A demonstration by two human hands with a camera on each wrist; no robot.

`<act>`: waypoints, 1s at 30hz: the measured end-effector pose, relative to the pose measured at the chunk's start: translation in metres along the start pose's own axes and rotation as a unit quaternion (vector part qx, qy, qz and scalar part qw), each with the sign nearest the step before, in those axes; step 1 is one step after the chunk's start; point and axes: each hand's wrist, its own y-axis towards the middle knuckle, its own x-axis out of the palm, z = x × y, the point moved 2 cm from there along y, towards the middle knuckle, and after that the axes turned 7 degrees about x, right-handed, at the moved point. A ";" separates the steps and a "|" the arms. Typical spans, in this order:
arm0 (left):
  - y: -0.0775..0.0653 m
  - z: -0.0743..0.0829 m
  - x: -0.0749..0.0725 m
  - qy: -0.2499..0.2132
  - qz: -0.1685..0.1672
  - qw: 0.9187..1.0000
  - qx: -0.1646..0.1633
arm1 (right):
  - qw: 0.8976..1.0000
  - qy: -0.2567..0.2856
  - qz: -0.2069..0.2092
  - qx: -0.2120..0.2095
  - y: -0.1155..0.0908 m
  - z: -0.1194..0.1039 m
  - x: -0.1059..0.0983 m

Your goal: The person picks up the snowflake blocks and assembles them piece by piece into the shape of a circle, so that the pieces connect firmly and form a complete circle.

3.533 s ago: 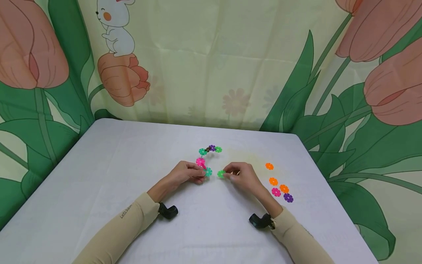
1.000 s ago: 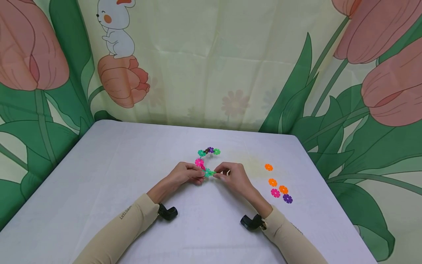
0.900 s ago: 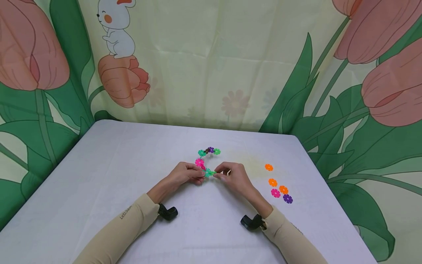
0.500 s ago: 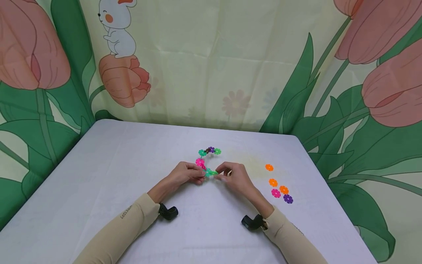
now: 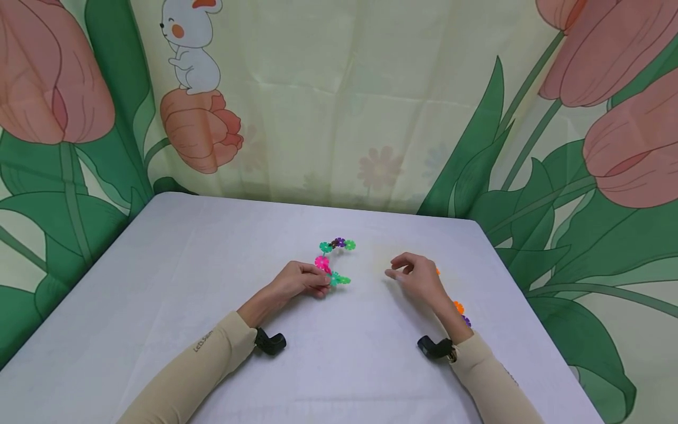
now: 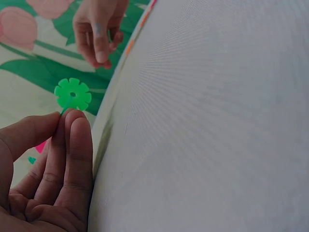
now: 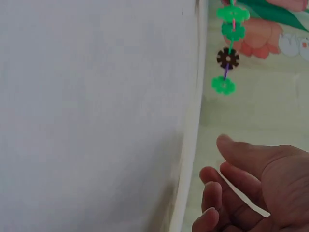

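My left hand [image 5: 296, 280] pinches the near end of a curved chain of interlocking flower-shaped plastic discs [image 5: 322, 262]. Pink, teal, brown, purple and green pieces make up this chain, which bends away and then right. Seen from the left wrist, a bright green disc [image 6: 73, 94] stands just beyond the thumb and fingertips. My right hand [image 5: 421, 281] hovers to the right of the chain, fingers loosely bent and apart, holding nothing. In the right wrist view, the chain's far end hangs past that hand's fingertips, with a brown disc [image 7: 228, 58] above a green one [image 7: 223, 85].
Loose discs lie on the right of the white-covered table [image 5: 212, 235]: an orange one [image 5: 459, 308] and a purple one [image 5: 467, 321] show beside my right forearm, which partly hides the group. A printed curtain [image 5: 318, 118] hangs behind the table.
The right hand brought a light green disc to the chain's near end, where it now sits joined. That hand has let go and moved right, over the loose discs. My left hand stays put.
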 end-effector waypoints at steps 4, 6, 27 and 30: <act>0.000 -0.001 -0.001 -0.001 0.000 1.000 0.002 | 0.999 -0.025 0.037 0.017 0.006 0.026 -0.021; 0.000 0.000 -0.001 -0.005 0.002 1.000 -0.001 | 0.997 -0.041 0.052 0.033 0.007 0.036 -0.030; -0.002 0.001 0.000 -0.005 0.002 1.000 -0.001 | 0.984 -0.058 0.025 0.164 0.004 0.065 -0.047; -0.002 0.001 0.001 -0.008 0.002 1.000 -0.001 | 0.987 -0.041 0.033 0.153 0.002 0.061 -0.047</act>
